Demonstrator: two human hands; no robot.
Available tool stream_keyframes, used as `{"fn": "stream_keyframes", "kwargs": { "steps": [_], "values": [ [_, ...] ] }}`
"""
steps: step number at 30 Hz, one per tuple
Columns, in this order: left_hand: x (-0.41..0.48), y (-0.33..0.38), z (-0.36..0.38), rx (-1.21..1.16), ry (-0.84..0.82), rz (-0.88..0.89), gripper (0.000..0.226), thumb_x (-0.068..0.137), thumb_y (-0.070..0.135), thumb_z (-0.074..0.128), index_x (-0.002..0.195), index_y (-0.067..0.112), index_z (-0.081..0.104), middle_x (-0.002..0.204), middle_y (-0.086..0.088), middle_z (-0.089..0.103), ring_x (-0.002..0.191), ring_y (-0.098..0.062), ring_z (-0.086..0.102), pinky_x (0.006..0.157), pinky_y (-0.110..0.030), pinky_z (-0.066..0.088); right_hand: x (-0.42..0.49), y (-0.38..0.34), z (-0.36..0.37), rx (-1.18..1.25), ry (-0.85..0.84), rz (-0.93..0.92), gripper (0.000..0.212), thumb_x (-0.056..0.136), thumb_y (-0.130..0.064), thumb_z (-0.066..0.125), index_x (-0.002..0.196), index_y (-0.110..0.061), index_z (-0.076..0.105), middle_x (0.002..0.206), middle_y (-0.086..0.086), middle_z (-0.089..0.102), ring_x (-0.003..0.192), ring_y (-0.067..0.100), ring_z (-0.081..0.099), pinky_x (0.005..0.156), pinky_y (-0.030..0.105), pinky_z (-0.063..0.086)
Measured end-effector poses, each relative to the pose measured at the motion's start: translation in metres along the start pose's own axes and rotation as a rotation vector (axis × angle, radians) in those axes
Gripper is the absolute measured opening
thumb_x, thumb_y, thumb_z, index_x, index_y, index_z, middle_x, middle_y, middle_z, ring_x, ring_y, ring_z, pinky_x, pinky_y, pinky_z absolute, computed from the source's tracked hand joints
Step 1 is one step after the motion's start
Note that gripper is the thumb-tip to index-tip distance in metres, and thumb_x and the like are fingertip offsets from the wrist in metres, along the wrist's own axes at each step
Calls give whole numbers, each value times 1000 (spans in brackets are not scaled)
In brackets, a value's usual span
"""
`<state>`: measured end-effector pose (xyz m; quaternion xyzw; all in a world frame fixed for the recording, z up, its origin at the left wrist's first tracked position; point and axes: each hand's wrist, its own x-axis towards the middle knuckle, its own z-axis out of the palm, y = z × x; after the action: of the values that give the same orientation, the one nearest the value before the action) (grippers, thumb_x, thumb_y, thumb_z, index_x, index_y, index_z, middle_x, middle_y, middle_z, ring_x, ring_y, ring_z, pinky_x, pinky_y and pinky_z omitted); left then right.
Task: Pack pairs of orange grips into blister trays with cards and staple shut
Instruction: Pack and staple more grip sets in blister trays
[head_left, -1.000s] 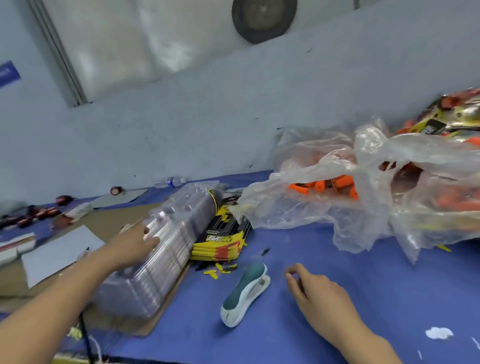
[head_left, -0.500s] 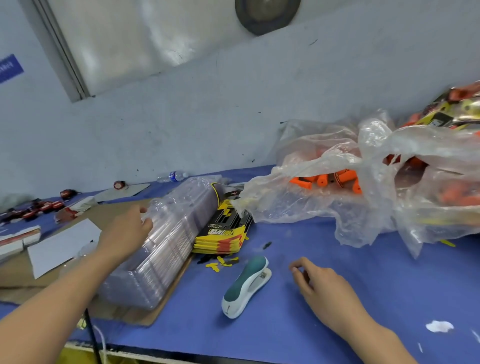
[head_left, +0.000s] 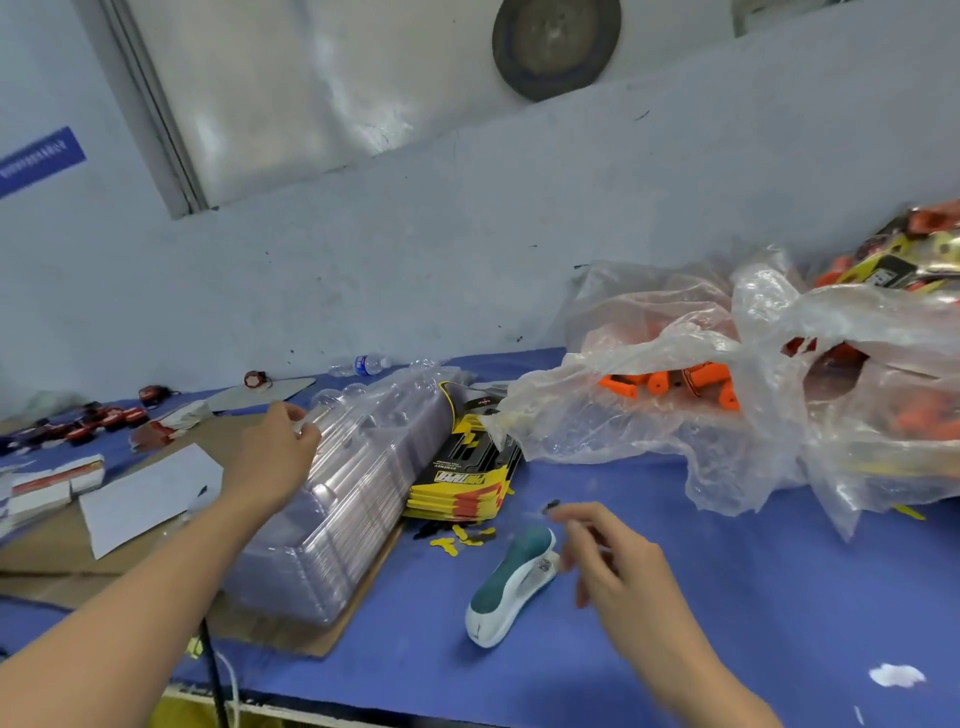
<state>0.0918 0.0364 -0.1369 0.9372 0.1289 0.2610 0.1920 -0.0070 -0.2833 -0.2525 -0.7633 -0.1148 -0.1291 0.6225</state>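
Peeling one tray off the stack is the step in hand, I judge. My left hand (head_left: 270, 457) reaches to the far end of the stack of clear blister trays (head_left: 353, 499), fingers curled over it and pinching at the top edge. Just right of the stack, touching it, lies the pile of yellow-and-black cards (head_left: 462, 480). In front of the cards the teal-and-white stapler (head_left: 511, 582) lies on the blue bench (head_left: 753, 597), just left of my right hand (head_left: 618, 571). That hand hovers above the bench, fingers loosely bent, holding nothing that I can make out, though it is blurred. The orange grips (head_left: 670, 382) sit in the crumpled plastic bag (head_left: 753, 415) at the back right, well apart from both hands. The next move calls for freeing a single tray without dragging its neighbours, then a reach with my right hand for a card and two grips.
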Motion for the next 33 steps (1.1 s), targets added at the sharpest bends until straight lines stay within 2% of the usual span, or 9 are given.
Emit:
{"fn": "stream_keyframes", "kwargs": {
  "steps": [3,6,9,12,16,19,22,28,33],
  "values": [
    [-4,4,-3,-45,-22,-20,32,98,24,48,126,8,51,89,-6,60,77,-21,53,70,-35,39,16,-43,62,359,-172,136,19,102,-29,47,101,-30,66,78,-2,69,50,17,59,44,26,42],
    [-10,3,-8,-64,-44,-15,34,98,22,48,127,6,52,102,-14,65,88,-27,59,73,-35,42,35,-72,126,571,-298,326,19,101,-28,50,102,-13,62,88,2,68,46,16,57,44,25,45],
    [-16,-1,-11,-72,-52,-18,35,99,23,48,130,9,52,117,-13,63,98,-26,58,81,-35,42,46,-85,170,723,-315,473,22,101,-30,51,102,-9,59,98,8,67,45,14,56,46,24,49],
    [-22,-4,-12,-61,-86,-42,30,100,30,45,127,16,50,112,-7,63,97,-25,56,78,-36,42,50,-87,195,812,-308,537,27,100,-32,54,109,-7,59,101,8,69,48,13,55,47,24,50],
    [-23,-12,-12,-67,-92,-23,29,101,31,45,125,16,52,114,-12,65,109,-30,59,94,-45,49,51,-84,208,927,-302,556,27,98,-26,58,111,-3,64,97,10,66,50,12,54,48,22,48],
    [-22,-17,-12,-109,-101,-30,29,100,32,46,125,18,52,113,-10,65,107,-29,60,94,-47,50,52,-82,211,984,-298,585,24,98,-22,59,112,-5,66,88,6,66,50,11,54,48,21,49],
    [-20,-18,-11,-145,-114,-29,27,100,33,45,123,20,51,106,-8,66,99,-28,63,91,-47,52,56,-82,216,979,-288,605,17,98,-21,58,104,-8,69,81,3,66,49,10,54,48,21,48],
    [-17,-18,-11,-177,-102,-31,26,100,33,45,122,19,50,100,-7,66,87,-29,66,85,-47,55,63,-80,218,869,-267,553,21,97,-22,60,98,-3,68,85,9,62,52,12,53,45,23,45],
    [-24,-17,-7,-103,-71,13,29,101,36,42,123,18,51,97,-6,68,89,-26,65,83,-45,54,63,-78,219,854,-263,568,17,93,-21,65,91,-5,69,76,6,60,52,11,50,44,22,42]
  ]
}}
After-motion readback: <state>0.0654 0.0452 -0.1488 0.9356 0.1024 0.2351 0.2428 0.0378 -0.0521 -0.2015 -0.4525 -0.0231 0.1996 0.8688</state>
